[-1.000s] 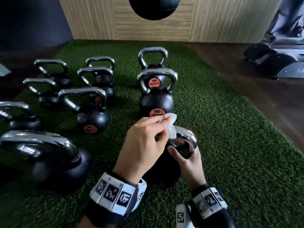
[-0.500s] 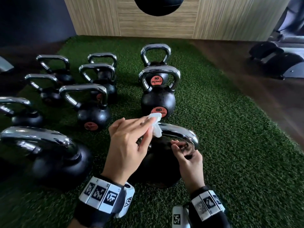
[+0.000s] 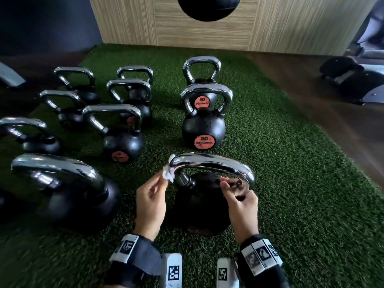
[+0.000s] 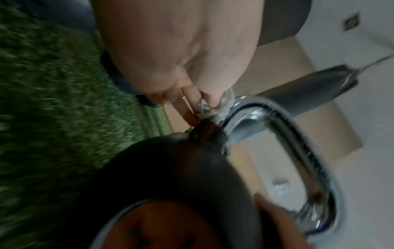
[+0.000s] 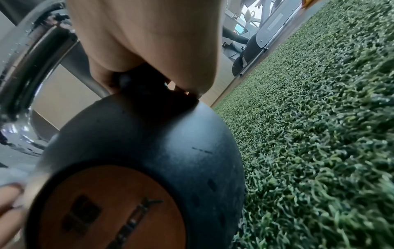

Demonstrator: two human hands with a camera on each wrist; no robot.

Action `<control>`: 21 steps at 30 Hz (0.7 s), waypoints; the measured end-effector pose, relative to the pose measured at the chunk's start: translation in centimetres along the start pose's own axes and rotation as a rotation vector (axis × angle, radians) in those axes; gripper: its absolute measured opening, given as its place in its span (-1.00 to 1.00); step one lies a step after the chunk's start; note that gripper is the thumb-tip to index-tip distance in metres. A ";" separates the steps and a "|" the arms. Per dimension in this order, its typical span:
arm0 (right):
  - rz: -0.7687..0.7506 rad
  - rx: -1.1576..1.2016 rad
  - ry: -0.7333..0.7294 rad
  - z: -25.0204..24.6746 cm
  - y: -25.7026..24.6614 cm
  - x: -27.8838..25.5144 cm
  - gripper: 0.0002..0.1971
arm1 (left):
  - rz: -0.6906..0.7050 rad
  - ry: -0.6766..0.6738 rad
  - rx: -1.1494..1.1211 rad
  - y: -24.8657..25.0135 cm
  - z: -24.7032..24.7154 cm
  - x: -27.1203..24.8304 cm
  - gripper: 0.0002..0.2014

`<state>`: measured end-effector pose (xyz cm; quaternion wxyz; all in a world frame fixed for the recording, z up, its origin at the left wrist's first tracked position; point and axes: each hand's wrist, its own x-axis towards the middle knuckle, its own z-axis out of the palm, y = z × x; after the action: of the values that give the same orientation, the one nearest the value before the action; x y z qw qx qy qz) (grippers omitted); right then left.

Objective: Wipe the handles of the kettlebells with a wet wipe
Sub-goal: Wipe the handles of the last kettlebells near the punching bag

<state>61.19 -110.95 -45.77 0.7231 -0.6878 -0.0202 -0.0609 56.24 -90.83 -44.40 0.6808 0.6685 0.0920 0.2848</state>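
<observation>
Where the left hand (image 3: 150, 201) lay over the top of the handle (image 3: 216, 163) half a second ago, covering its left half, it now sits lower and further left in the frame, off the top and down beside the handle's left leg. The wipe (image 3: 168, 173) has travelled with it, from the crown of the handle to that left bend, so nearly the whole chrome arch shows bare.

The left thumb and fingertips are drawn close together and pinch the crumpled white wipe, pressing it against the metal where the handle curves down toward the black kettlebell (image 3: 202, 206); the left wrist view shows the same narrow pinch at the bend, though it is blurred. The right hand (image 3: 241, 202) is much as before: its fingers curl up under and around the right leg of the handle, and the right wrist view shows them wrapped at the point where that leg meets the ball.

Both forearms enter from the bottom of the frame, wrists strapped with marker bands, palms turned inward toward each other with the kettlebell between them at lower centre, standing on the green turf (image 3: 301, 183). Other kettlebells (image 3: 204, 129) stand in rows above and to the left of it.
</observation>
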 end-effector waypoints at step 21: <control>-0.279 -0.542 -0.149 -2.8 -1.2 -5.2 -0.80 | 0.194 -0.221 0.672 1.6 2.7 5.1 -0.50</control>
<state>55.74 -113.51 -45.34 0.4947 -0.8486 -0.1505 -0.1121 61.38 -90.57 -41.32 0.3988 0.8873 0.0423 0.2279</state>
